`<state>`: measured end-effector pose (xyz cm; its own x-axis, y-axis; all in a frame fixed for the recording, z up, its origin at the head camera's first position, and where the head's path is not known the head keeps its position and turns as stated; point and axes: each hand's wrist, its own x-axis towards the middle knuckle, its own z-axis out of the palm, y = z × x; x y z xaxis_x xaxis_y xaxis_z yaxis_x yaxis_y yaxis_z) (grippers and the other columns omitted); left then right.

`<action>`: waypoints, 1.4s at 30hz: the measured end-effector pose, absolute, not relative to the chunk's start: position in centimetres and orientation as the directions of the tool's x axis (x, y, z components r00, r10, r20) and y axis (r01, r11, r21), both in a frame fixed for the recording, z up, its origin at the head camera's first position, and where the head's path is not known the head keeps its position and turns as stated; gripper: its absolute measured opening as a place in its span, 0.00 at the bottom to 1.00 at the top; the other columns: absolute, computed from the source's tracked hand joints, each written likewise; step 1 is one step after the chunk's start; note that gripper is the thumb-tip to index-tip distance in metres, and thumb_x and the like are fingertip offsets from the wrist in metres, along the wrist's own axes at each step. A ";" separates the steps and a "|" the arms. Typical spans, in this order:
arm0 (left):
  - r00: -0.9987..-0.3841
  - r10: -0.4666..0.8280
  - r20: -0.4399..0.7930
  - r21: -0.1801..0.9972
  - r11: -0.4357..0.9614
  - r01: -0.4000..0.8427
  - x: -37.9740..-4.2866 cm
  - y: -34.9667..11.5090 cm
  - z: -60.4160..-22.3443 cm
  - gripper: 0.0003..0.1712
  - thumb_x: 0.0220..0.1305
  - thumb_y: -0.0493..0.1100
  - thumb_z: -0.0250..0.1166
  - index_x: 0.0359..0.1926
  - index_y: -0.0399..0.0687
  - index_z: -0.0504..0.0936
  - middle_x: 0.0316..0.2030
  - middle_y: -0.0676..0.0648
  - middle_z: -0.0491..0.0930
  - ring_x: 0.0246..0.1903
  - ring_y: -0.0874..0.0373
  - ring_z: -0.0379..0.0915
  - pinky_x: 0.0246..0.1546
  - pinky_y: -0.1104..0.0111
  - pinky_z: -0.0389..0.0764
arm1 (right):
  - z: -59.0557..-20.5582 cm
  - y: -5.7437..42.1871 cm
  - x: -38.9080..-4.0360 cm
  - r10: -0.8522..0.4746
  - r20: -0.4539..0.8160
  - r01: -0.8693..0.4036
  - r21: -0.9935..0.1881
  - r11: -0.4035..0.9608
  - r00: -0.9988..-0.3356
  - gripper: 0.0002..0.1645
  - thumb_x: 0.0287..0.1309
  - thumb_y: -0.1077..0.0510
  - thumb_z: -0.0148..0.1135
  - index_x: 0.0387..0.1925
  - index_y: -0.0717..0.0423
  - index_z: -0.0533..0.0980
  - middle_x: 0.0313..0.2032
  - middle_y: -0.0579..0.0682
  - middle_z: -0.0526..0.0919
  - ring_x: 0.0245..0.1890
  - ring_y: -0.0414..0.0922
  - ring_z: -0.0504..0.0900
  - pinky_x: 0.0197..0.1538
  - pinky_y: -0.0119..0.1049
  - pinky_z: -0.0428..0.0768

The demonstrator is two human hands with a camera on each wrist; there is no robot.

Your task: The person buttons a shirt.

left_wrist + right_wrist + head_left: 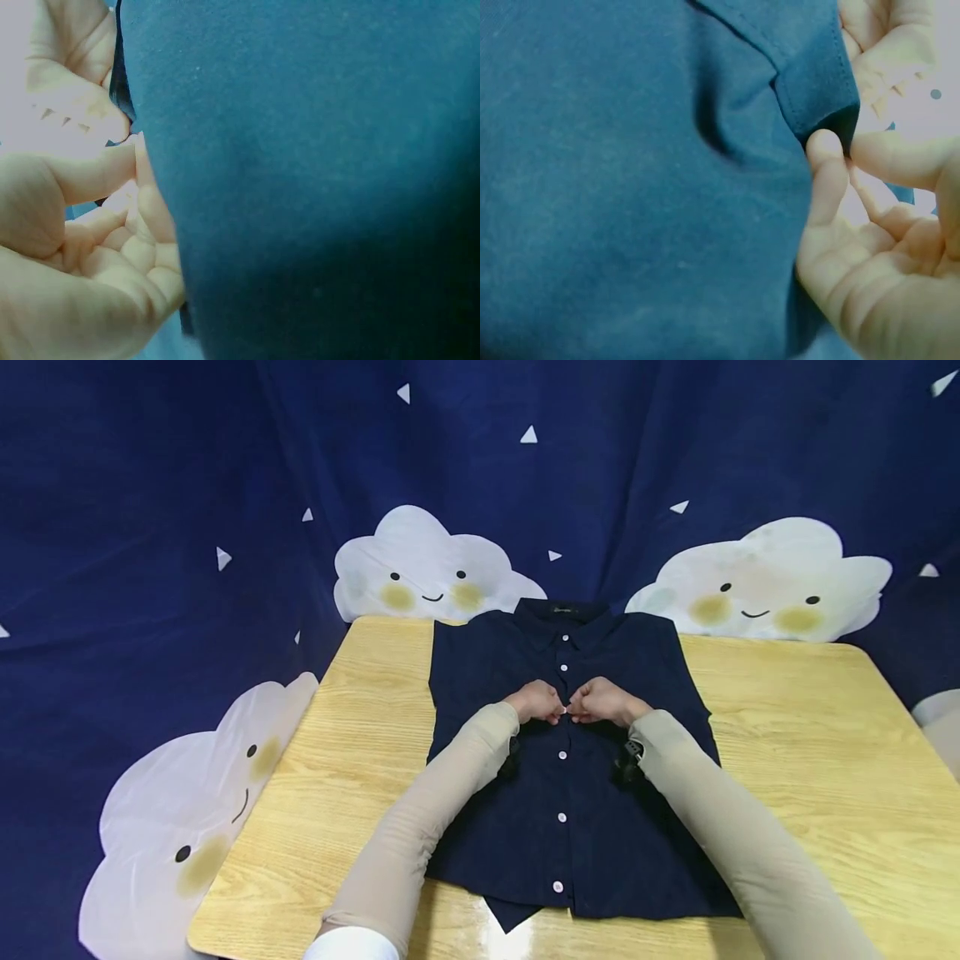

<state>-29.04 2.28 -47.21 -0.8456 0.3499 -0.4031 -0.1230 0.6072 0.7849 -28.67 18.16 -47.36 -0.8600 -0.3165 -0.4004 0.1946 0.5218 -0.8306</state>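
Nearest the camera, reaches in from the bottom of the head view with 2 long beige fabric sleeves (pixel 720 810), a plain white band (pixel 352 943) at the lower end of the left. Wears a small black device (pixel 630 762) at the right wrist. Holds a left hand (pixel 538 702) and a right hand (pixel 603 700) close together over a dark navy collared cloth shirt (pixel 487 810), at the upper part of the front opening. Pinches narrowly with the left, thumb and finger meeting at the cloth's edge; cannot tell whether on button or cloth alone. Pinches the folded front edge of the shirt with the right, also narrowly, between thumb and finger. Shows a small round white button (pixel 565 711) between the 2 sets of fingertips, with 2 more above and 3 below down the front. Lies front up, collar at the far side, on a light wood-grain table with rounded corners (pixel 795 727). Pokes out below the hem as a pointed dark cloth corner (pixel 512 915). Hangs behind as a deep blue cloth backdrop (pixel 465 460), printed with smiling white clouds (pixel 780 568) and little white triangles (pixel 528 435).
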 end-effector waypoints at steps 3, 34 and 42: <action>-0.852 0.323 -0.412 0.770 0.623 -0.136 -29.0 2.4 -47.1 0.11 0.63 0.33 0.60 0.22 0.40 0.76 0.18 0.49 0.75 0.19 0.62 0.73 0.22 0.75 0.70 | -47.5 18.3 -28.8 -0.328 -0.410 0.203 -0.833 0.515 -0.851 0.06 0.58 0.69 0.57 0.34 0.73 0.75 0.27 0.51 0.78 0.26 0.40 0.79 0.34 0.32 0.80; -0.866 0.305 -0.396 0.746 0.657 -0.110 -29.5 2.8 -47.2 0.17 0.55 0.29 0.60 0.14 0.46 0.72 0.12 0.52 0.73 0.14 0.63 0.68 0.17 0.75 0.66 | -47.0 19.2 -29.5 -0.389 -0.440 0.170 -0.810 0.561 -0.810 0.06 0.56 0.68 0.62 0.33 0.71 0.79 0.23 0.49 0.79 0.24 0.39 0.79 0.32 0.31 0.79; -0.877 0.229 -0.422 0.725 0.666 -0.175 -29.4 2.5 -47.1 0.08 0.56 0.32 0.65 0.21 0.42 0.82 0.15 0.49 0.80 0.17 0.63 0.77 0.21 0.75 0.75 | -47.4 18.9 -29.7 -0.425 -0.436 0.174 -0.832 0.527 -0.793 0.05 0.55 0.69 0.62 0.33 0.71 0.79 0.24 0.49 0.80 0.25 0.39 0.79 0.33 0.31 0.79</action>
